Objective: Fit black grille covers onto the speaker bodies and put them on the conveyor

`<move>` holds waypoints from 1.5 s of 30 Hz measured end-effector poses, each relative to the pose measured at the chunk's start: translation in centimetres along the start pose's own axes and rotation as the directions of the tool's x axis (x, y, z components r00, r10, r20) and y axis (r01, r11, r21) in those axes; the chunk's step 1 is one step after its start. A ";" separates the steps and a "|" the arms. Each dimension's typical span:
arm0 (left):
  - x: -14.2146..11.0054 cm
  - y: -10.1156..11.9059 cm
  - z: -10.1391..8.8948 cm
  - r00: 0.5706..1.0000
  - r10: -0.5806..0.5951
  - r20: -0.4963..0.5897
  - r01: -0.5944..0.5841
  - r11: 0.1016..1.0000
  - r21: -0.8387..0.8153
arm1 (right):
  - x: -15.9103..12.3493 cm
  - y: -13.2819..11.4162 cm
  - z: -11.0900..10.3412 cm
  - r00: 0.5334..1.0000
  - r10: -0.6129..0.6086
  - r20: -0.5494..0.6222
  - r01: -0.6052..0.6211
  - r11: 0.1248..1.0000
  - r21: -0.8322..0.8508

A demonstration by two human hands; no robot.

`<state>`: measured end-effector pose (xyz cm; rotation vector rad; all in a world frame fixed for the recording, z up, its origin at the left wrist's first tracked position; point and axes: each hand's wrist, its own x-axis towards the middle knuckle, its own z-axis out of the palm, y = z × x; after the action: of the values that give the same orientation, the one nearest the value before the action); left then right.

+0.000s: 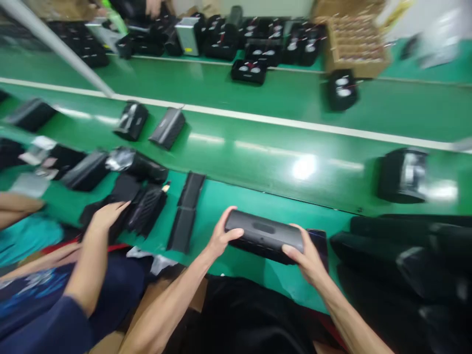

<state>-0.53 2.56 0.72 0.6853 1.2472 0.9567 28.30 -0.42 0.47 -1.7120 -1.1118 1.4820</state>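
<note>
A dark grey, rounded speaker housing (263,229) is held level in front of me, over the green worktop. My left hand (223,236) grips its left end, thumb along the near side. At the right end my right hand (304,250) is closed round it in the same way. Behind my right hand a dark flat piece (319,246) lies on the worktop, partly hidden. Two black strip-like panels (186,211) lie end to end left of my left hand.
Several dark housings (391,260) are piled at the right. On the green conveyor (258,130) stand black units, one at the right (403,174). A co-worker's hand (110,214) touches black parts at my left. Beyond, a cardboard box (356,44) holds small parts.
</note>
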 end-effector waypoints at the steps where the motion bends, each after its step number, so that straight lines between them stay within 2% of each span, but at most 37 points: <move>1: 0.1 -0.2 -0.2 0.997 0.002 -0.082 -0.004 0.999 -0.034 | 1.0 -0.9 0.1 0.999 0.011 0.045 -0.011 1.000 -0.004; 3: 0.6 -0.5 -0.8 0.979 -0.087 -0.185 0.051 0.980 -0.190 | 2.9 -2.7 0.4 0.987 0.014 0.159 -0.026 0.997 0.072; 5: 1.0 -0.8 -0.9 0.947 -0.246 -0.206 0.146 0.902 -0.405 | 4.5 -4.1 1.5 0.985 -0.044 0.169 0.005 0.975 0.222; 7: 0.9 -1.3 -0.1 0.919 -0.382 -0.102 0.255 0.770 -0.584 | 5.4 -5.2 3.5 0.985 -0.139 0.102 0.095 0.930 0.354; 9: 0.3 -2.0 1.2 0.909 -0.414 0.053 0.338 0.656 -0.675 | 5.5 -6.2 5.6 0.971 -0.237 0.042 0.202 0.896 0.396; 10: 0.0 -2.5 1.8 0.907 -0.404 0.120 0.371 0.631 -0.682 | 5.3 -6.8 6.4 0.959 -0.280 0.031 0.248 0.891 0.381; 11: -0.1 -2.9 2.2 0.900 -0.399 0.175 0.409 0.637 -0.653 | 4.9 -7.4 6.7 0.948 -0.317 0.032 0.287 0.895 0.340; 13: -0.1 -3.1 2.0 0.894 -0.392 0.216 0.446 0.740 -0.504 | 4.0 -8.4 6.0 0.932 -0.351 0.087 0.333 0.926 0.177; 15: 0.2 -2.3 0.8 0.931 -0.319 0.179 0.361 0.881 -0.305 | 3.0 -9.0 4.1 0.921 -0.310 0.238 0.341 0.935 -0.101; 17: 0.4 -0.7 -0.7 0.966 -0.171 0.195 0.193 0.976 -0.103 | 2.0 -8.9 2.5 0.901 -0.190 0.391 0.353 0.843 -0.405; 18: 0.3 0.2 -1.1 0.956 -0.132 0.263 0.135 0.991 0.008 | 1.4 -8.6 2.0 0.883 -0.125 0.452 0.370 0.777 -0.509; 20: -0.4 1.4 -1.3 0.907 -0.177 0.381 0.104 0.973 0.205 | 0.1 -7.8 1.5 0.842 -0.022 0.539 0.401 0.694 -0.598; 22: -1.7 1.7 -0.9 0.877 -0.251 0.409 0.135 0.947 0.291 | -1.6 -6.5 1.1 0.820 0.039 0.571 0.371 0.723 -0.583; 23: -2.6 1.5 -0.7 0.879 -0.266 0.395 0.158 0.946 0.284 | -2.5 -5.6 0.7 0.828 0.053 0.558 0.326 0.763 -0.557; 27: -5.6 -0.4 -1.2 0.917 -0.250 0.312 0.222 0.967 0.123 | -6.9 -0.9 -1.4 0.930 0.094 0.356 0.032 0.943 -0.331; 29: -6.3 -1.1 -2.0 0.898 -0.283 0.336 0.268 0.959 0.092 | -9.0 1.3 -1.8 0.956 0.148 0.252 -0.111 0.981 -0.157; 31: -6.6 -1.3 -2.8 0.857 -0.337 0.390 0.309 0.942 0.134 | -10.6 2.6 -1.5 0.966 0.189 0.179 -0.189 0.982 -0.016; 34: -6.3 -0.7 -3.3 0.822 -0.366 0.436 0.319 0.931 0.181 | -11.9 3.1 -0.8 0.962 0.227 0.152 -0.242 0.966 0.089; 37: -6.4 0.3 -3.2 0.827 -0.348 0.441 0.288 0.937 0.200 | -12.4 2.7 -0.7 0.957 0.233 0.173 -0.251 0.963 0.095; 41: -7.2 0.8 -2.9 0.871 -0.290 0.397 0.227 0.953 0.198 | -13.0 1.7 -0.8 0.970 0.184 0.161 -0.195 0.979 0.055; 45: -7.9 -0.6 -2.9 0.910 -0.261 0.322 0.217 0.962 0.164 | -12.9 1.0 -0.2 0.968 0.214 0.130 -0.225 0.971 0.079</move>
<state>-3.54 -4.92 3.28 0.7410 1.0564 0.5312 28.44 -12.27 5.70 -1.7448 -0.9196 1.7661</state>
